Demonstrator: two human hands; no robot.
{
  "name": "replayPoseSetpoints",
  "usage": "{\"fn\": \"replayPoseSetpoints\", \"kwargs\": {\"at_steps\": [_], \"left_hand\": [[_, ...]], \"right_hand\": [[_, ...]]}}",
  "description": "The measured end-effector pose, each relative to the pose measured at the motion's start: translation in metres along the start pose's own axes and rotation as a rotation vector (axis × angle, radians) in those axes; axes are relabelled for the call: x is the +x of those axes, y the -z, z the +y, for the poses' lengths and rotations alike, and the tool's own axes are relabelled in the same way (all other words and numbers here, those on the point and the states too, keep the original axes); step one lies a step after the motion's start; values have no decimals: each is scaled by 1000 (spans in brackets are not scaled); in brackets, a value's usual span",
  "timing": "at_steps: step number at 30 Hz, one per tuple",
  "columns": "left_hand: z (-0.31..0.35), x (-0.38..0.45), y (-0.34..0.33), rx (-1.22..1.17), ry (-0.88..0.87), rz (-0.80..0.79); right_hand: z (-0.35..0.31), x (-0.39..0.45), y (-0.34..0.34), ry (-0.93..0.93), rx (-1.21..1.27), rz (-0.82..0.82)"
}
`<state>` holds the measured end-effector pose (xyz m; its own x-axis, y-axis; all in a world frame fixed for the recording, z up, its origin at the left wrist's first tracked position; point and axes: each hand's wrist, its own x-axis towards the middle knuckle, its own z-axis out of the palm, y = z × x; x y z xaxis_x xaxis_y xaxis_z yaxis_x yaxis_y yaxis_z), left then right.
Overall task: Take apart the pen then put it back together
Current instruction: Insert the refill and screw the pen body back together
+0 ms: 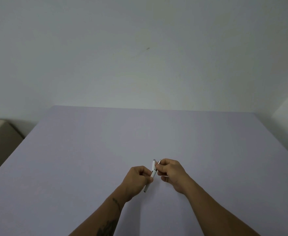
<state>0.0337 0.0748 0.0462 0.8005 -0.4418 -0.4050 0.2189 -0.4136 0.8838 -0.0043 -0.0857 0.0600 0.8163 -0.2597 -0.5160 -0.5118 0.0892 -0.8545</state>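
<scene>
The white pen point(152, 172) is held tilted above the near middle of the table point(88, 142), its lower end poking out below the left hand point(139, 178), whose curled fingers grip its barrel. The right hand point(171, 173) pinches a small metal-tipped piece point(159, 162) just beside the pen's upper end
</scene>
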Motion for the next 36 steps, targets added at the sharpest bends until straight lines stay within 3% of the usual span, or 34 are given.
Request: {"fn": "replayPoseSetpoints", "kwargs": {"at_steps": [10,17,22,30,36], "left_hand": [[2,-2,1,-16,-2,1],[1,-2,0,-9,6,-13],[4,-2,1,-17,-3,1],[5,-4,-1,-17,8,-12],[7,-6,-2,-1,5,7]], "right_hand": [[-2,-3,1,11,51,-35],[-3,0,-2,27,-3,50],[-5,-4,2,-3,73,-45],[-4,-3,2,24,17,29],[-4,-8,7,0,66,-40]]}}
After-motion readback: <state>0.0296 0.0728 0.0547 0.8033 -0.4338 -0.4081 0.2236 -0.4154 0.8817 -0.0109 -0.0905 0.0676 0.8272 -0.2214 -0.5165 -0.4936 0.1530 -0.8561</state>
